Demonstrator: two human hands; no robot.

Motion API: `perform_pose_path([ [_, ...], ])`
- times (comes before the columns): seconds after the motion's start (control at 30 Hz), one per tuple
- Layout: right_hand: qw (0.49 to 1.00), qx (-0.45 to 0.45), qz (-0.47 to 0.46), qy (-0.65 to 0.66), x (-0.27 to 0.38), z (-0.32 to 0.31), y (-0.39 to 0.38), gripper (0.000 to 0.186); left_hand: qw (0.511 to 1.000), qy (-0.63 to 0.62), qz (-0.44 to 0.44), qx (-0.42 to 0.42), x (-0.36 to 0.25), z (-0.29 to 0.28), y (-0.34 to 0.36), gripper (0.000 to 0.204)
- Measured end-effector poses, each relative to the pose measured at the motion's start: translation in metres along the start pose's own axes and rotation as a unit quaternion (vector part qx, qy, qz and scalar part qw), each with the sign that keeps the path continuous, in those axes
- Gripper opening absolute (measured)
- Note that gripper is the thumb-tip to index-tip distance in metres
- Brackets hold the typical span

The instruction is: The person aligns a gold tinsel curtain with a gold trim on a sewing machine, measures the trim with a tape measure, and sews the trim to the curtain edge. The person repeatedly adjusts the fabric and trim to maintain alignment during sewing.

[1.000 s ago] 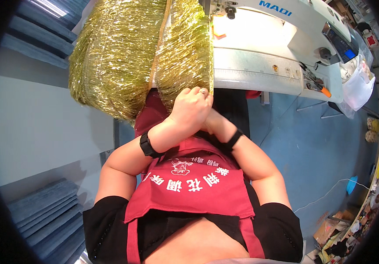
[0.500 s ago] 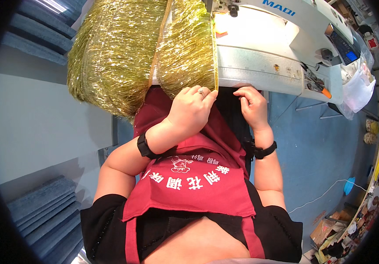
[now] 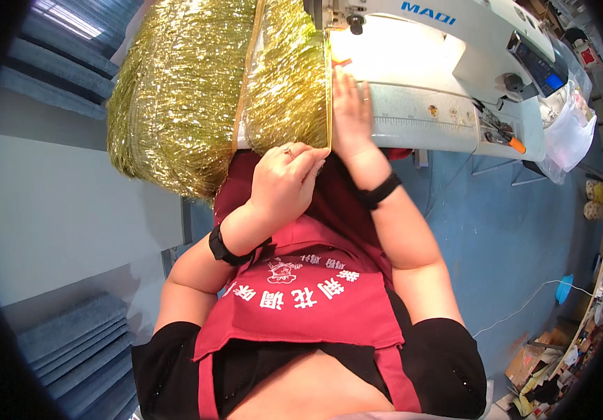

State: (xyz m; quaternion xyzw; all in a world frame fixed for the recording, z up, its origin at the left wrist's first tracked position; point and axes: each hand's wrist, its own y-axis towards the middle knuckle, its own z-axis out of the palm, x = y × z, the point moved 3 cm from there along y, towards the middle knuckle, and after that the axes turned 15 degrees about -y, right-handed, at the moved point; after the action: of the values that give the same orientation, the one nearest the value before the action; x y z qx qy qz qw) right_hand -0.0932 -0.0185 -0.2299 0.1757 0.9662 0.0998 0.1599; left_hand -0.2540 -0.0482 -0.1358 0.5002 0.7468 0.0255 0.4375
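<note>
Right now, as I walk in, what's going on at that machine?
A person in a red apron is working at a white sewing machine with shiny gold fringe. Their left hand pinches the near end of the fringe's gold edge, which runs up toward the machine's head. Their right hand, fingers extended, is over the machine bed, right beside that edge.

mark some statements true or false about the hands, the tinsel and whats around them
1. The left hand pinches the gold tinsel by its edge. True.
2. A green coat is worn. False: a red apron over a black top.
3. The right hand has its fingers stretched out. True.
4. The right hand holds scissors. False: it holds no tool; the orange-handled tool lies farther right.
5. Each arm has a black wristband. True.
</note>
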Motion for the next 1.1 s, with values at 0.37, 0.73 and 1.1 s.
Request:
perform_pose_path([
  [0.37, 0.899, -0.094, -0.295, 0.31, 0.065, 0.029, -0.09, 0.04, 0.992, 0.071, 0.034, 0.094, 0.015, 0.03, -0.009, 0.021],
  [0.73, 0.937, -0.022, -0.24, 0.254, -0.037, 0.023, -0.124, 0.025, 0.983, 0.114, 0.053, 0.132, 0.028, 0.044, -0.024, 0.033],
  [1.1, 0.893, -0.268, 0.04, 0.359, -0.104, -0.013, -0.127, 0.023, 0.964, 0.179, 0.069, 0.186, 0.022, 0.048, -0.018, 0.034],
])
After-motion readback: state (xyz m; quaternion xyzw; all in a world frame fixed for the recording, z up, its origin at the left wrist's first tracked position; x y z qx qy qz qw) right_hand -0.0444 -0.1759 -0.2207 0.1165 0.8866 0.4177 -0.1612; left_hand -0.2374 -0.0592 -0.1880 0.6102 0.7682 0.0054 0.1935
